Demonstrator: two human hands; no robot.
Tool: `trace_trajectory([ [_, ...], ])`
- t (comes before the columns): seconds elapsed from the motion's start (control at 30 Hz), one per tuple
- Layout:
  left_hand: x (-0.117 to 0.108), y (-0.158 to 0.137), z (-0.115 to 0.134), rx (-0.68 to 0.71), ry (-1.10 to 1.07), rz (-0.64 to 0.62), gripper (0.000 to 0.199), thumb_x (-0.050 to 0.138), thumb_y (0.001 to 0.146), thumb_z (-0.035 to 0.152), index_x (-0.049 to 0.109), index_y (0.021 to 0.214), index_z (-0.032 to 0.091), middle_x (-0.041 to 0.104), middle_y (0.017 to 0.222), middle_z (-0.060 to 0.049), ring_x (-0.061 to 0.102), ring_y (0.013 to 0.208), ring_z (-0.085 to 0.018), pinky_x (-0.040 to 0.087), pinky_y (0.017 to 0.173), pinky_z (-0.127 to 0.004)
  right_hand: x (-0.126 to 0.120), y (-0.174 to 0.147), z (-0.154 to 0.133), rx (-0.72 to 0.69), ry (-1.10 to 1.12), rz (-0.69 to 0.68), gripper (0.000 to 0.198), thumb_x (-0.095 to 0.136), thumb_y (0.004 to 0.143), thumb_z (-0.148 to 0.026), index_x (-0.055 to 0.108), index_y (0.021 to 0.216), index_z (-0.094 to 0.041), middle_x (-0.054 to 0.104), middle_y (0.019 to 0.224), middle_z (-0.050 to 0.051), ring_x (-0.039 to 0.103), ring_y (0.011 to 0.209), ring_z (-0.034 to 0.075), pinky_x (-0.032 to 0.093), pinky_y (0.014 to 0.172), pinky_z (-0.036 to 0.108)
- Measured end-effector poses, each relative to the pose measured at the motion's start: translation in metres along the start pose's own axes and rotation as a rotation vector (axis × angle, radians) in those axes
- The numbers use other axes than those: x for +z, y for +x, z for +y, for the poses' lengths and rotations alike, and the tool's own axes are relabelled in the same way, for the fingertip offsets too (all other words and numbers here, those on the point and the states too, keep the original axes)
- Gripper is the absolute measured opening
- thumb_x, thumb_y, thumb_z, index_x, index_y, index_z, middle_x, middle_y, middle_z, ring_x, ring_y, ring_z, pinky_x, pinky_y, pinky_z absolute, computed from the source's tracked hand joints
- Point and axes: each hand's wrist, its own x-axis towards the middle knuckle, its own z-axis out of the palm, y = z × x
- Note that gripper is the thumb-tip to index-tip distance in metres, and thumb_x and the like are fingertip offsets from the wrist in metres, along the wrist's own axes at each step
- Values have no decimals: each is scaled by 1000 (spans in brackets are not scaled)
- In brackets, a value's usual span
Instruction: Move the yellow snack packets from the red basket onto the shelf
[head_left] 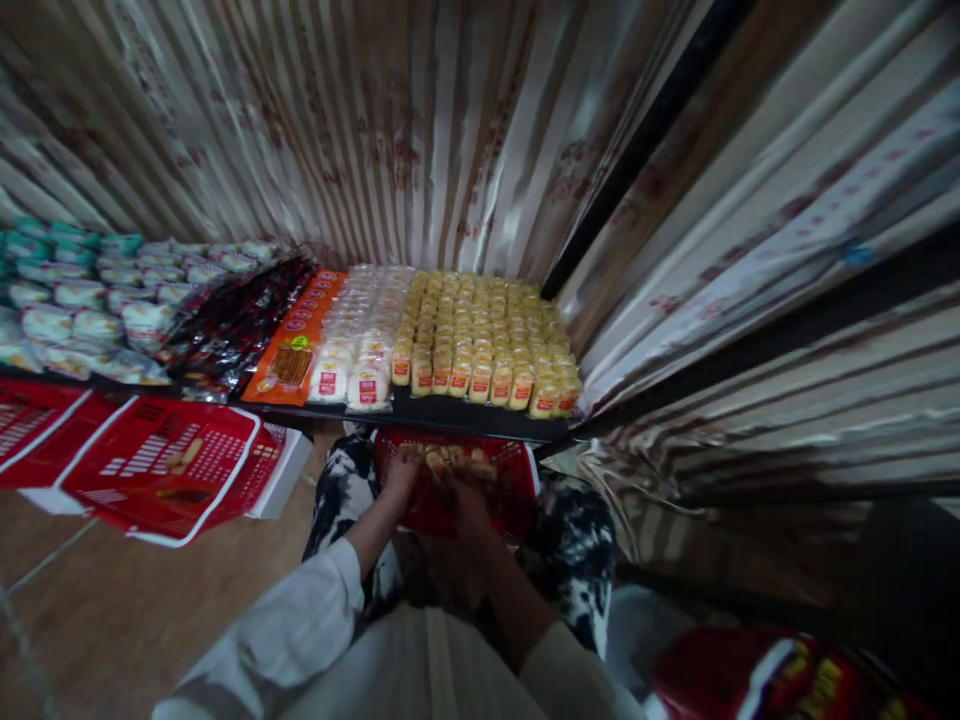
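A red plastic basket or box [517, 490] with a white edge strip sits between my knees, below the shelf's front edge. Small brown-and-tan packets [480, 465] lie along its far part; their kind is too blurred to read. My left hand [403, 472] is at the left end of these packets, its fingers curled closed against them. Whatever it grips is hidden. Over the middle of the red container, my right hand [465, 505] reaches to the packets from the near side. Dimness and blur hide its fingers.
On a black shelf [480, 425] stand rows of yellow-wrapped cakes [480, 350], clear white packets [349, 375], an orange snack bag [289, 350], dark packets [225, 325] and white-green packets [90, 290]. Red cartons [172, 460] stand at left. Curtains [420, 130] hang behind; a red bag [735, 670] lies lower right.
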Motion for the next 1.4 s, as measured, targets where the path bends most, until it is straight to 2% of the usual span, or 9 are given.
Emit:
trace_trajectory([
  [0.1, -1, -10, 9, 13, -26, -14, 24, 63, 72, 24, 59, 94, 15, 62, 70, 0, 58, 57, -10, 45, 55, -20, 9, -12, -9, 29, 29, -9, 35, 76, 51, -28, 66, 84, -21, 73, 79, 1, 68, 72, 20, 54, 70, 34],
  [0.2, 1, -18, 20, 57, -19, -26, 28, 68, 67, 21, 60, 93, 15, 64, 73, -2, 60, 63, -11, 47, 58, -20, 13, -17, -16, -30, -37, -62, 37, 73, 55, -31, 64, 89, -22, 72, 82, 1, 67, 72, 20, 53, 71, 34],
  [0.47, -17, -29, 71, 394, 385, -33, 31, 59, 72, 11, 61, 102, 18, 68, 95, -3, 61, 85, -14, 47, 81, -26, 28, -8, -29, -344, -357, -189, 35, 65, 65, -39, 60, 93, -21, 69, 95, 7, 65, 87, 20, 52, 80, 35],
  [0.63, -38, -25, 121, 516, 562, 65, 44, 57, 77, 18, 52, 121, 18, 67, 99, -5, 61, 77, -15, 47, 76, -27, 59, 3, -48, -618, -632, -88, 31, 51, 75, -29, 61, 102, -20, 64, 102, 8, 63, 89, 18, 51, 82, 33],
  [0.73, -46, -13, 146, 559, 614, 158, 42, 55, 80, 22, 51, 121, 16, 67, 90, -5, 61, 78, -16, 46, 75, -27, 78, 8, -65, -791, -804, -88, 35, 43, 80, -22, 61, 109, -20, 62, 105, 8, 61, 90, 17, 50, 83, 32],
  [0.83, -49, 4, 162, 597, 619, 207, 39, 55, 80, 23, 52, 119, 17, 66, 90, -5, 61, 80, -16, 46, 75, -27, 92, 17, -78, -882, -913, -104, 37, 40, 81, -19, 62, 111, -18, 63, 106, 9, 61, 92, 18, 48, 87, 33],
  [1.0, -41, 29, 168, 613, 638, 191, 38, 54, 80, 20, 52, 118, 16, 65, 97, -6, 61, 83, -16, 47, 79, -28, 96, 32, -79, -922, -950, -71, 37, 40, 81, -17, 62, 110, -19, 63, 105, 8, 60, 93, 18, 48, 88, 32],
  [1.2, -34, 37, 158, 682, 725, 197, 38, 52, 80, 16, 52, 118, 15, 55, 116, -11, 56, 103, -19, 43, 93, -32, 88, 41, -70, -909, -901, -89, 40, 38, 81, -18, 60, 113, -18, 63, 102, 10, 63, 86, 17, 50, 83, 32],
  [1.4, -28, 33, 154, 680, 810, 245, 43, 51, 82, 19, 44, 124, 17, 52, 113, -10, 57, 97, -20, 46, 86, -33, 89, 45, -72, -873, -908, -108, 46, 39, 79, -16, 54, 122, -21, 63, 104, 8, 63, 86, 16, 51, 82, 30],
])
